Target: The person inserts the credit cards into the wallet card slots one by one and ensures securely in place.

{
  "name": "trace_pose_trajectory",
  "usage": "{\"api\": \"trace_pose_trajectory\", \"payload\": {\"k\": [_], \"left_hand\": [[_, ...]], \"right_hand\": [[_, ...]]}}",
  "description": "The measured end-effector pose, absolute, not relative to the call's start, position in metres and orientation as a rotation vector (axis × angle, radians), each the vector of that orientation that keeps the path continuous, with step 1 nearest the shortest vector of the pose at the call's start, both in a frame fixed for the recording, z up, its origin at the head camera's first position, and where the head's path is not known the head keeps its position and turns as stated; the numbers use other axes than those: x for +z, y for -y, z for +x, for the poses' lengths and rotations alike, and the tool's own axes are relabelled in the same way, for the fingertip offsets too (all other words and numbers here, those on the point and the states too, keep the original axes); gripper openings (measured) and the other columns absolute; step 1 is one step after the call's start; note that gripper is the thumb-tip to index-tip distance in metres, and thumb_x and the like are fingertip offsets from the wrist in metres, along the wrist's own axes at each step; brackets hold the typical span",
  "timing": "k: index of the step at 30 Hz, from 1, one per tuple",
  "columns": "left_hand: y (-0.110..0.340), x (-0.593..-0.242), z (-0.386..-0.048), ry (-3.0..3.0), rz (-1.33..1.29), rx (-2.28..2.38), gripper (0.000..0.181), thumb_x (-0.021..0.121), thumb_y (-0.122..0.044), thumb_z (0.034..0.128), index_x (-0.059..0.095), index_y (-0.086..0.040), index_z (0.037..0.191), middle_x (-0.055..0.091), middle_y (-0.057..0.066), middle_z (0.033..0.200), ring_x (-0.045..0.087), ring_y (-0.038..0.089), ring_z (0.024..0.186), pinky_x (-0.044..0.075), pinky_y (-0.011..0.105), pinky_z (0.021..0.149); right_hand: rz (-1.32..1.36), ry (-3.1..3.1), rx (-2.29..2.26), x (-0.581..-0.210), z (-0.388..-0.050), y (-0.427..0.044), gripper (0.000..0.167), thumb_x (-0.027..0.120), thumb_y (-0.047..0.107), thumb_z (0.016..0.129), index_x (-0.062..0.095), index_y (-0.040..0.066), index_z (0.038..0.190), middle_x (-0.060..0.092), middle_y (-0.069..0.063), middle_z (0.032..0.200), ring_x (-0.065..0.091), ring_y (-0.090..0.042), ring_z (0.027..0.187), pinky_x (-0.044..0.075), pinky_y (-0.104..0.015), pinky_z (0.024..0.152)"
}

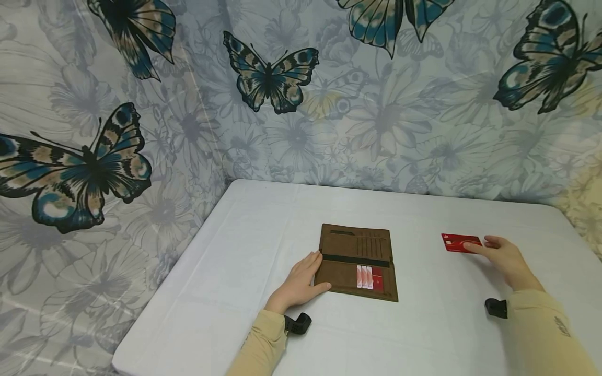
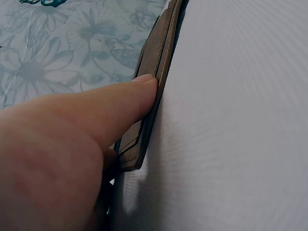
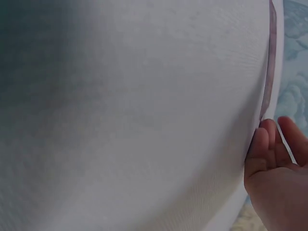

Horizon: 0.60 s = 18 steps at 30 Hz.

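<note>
A brown wallet (image 1: 355, 284) lies unfolded on the white table, a dark band across its fold. Several cards (image 1: 364, 277), pale and red, show in its lower half. My left hand (image 1: 301, 279) rests at the wallet's left side, fingers extended along that edge and the thumb touching the near edge. In the left wrist view the thumb (image 2: 125, 103) lies against the wallet (image 2: 156, 53); the other fingers are mostly hidden. To the right, my right hand (image 1: 510, 261) pinches a red bank card (image 1: 453, 242) by its right end. The right wrist view shows this card (image 3: 270, 72) nearly edge-on.
The white-covered table (image 1: 244, 240) extends around the wallet. Behind it and at the left hangs a patterned cloth (image 1: 301, 141) with flowers and large butterflies. Black wrist cameras (image 1: 299, 324) are worn at both cuffs.
</note>
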<state>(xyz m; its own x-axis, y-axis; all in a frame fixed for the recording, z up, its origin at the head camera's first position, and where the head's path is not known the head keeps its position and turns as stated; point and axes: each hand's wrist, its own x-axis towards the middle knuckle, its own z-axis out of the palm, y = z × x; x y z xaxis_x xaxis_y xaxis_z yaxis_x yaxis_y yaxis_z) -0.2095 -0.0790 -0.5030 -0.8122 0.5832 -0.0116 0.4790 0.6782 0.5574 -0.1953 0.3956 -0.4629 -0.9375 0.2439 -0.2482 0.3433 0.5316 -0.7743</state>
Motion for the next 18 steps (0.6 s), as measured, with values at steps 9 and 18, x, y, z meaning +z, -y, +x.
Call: {"api": "trace_pose_trajectory", "payload": {"k": [9, 18], "left_hand": [[0.08, -0.503, -0.209, -2.71, 0.874, 0.794, 0.077, 0.049, -0.047, 0.0927, 0.02, -0.001, 0.147, 0.012, 0.008, 0.153, 0.006, 0.019, 0.139, 0.008, 0.039, 0.111], [0.08, -0.504, -0.21, -2.707, 0.87, 0.801, 0.077, 0.05, -0.048, 0.0924, 0.02, -0.002, 0.147, 0.012, 0.007, 0.153, 0.006, 0.018, 0.139, 0.008, 0.039, 0.111]], "right_hand": [[0.491, -2.711, -1.262, -0.472, -0.202, -0.399, 0.098, 0.057, 0.049, 0.087, 0.006, -0.018, 0.138, 0.014, -0.046, 0.133, 0.019, -0.057, 0.119, 0.026, -0.067, 0.092], [0.593, -2.738, -1.099, -0.469, -0.209, -0.389, 0.108, 0.062, 0.058, 0.079, 0.011, -0.016, 0.139, 0.011, -0.046, 0.131, 0.015, -0.057, 0.117, 0.026, -0.066, 0.092]]}}
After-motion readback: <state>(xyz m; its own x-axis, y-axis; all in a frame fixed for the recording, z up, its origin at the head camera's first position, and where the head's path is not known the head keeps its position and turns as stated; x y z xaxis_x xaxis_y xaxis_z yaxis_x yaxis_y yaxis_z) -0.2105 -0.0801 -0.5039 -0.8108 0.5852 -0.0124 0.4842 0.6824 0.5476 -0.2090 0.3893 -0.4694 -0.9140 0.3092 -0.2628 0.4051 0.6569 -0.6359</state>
